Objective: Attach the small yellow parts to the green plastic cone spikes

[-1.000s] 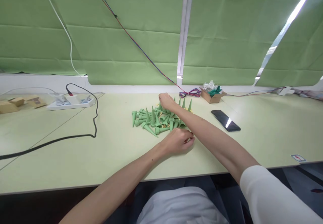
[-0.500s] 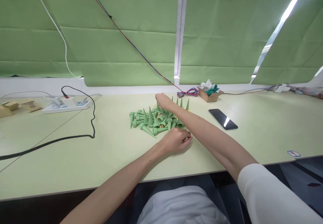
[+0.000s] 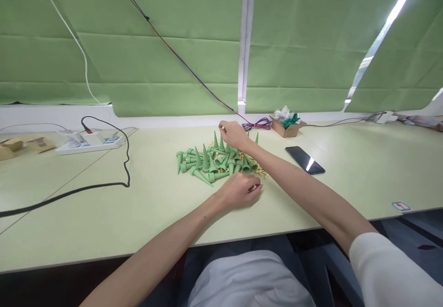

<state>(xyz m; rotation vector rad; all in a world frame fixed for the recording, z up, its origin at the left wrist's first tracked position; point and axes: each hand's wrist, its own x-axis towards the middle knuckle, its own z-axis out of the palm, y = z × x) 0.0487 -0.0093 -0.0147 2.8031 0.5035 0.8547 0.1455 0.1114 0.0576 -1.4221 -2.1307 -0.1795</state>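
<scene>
A green blind [image 3: 166,58] hangs behind, across the whole width. In front of it is the pale worktop [image 3: 148,219].

The R arm [image 3: 304,191], in a white sleeve, is stretched fwd and to the L, passing over the R side of the work. The L arm [image 3: 166,238] comes from the lower L, bent less high, w/ its wrist down near the worktop.

The green spikes [image 3: 224,162] are in one heap at approx. the middle of the worktop, btwn the two hands. Some of them stand upright, esp. at the far side; others lie flat, pointing diff. ways.

The power strip [image 3: 90,147] is well apart, at the far L.

The L hand [image 3: 244,189] is half closed, fingers curled and directed to the R, just beside the near edge of the heap; whether it holds sth. I cannot tell. The R hand [image 3: 235,135] is above the far spikes, wrist bent, fingers curled downward close to the upright tips; whether they pinch one, I cannot tell.

The phone [image 3: 305,161] lies flat, R of the R arm; behind it is a small box [image 3: 290,131] w/ clear plastic and green stuff. Yellow bits [image 3: 262,172] are scattered at the R end of the heap.
</scene>
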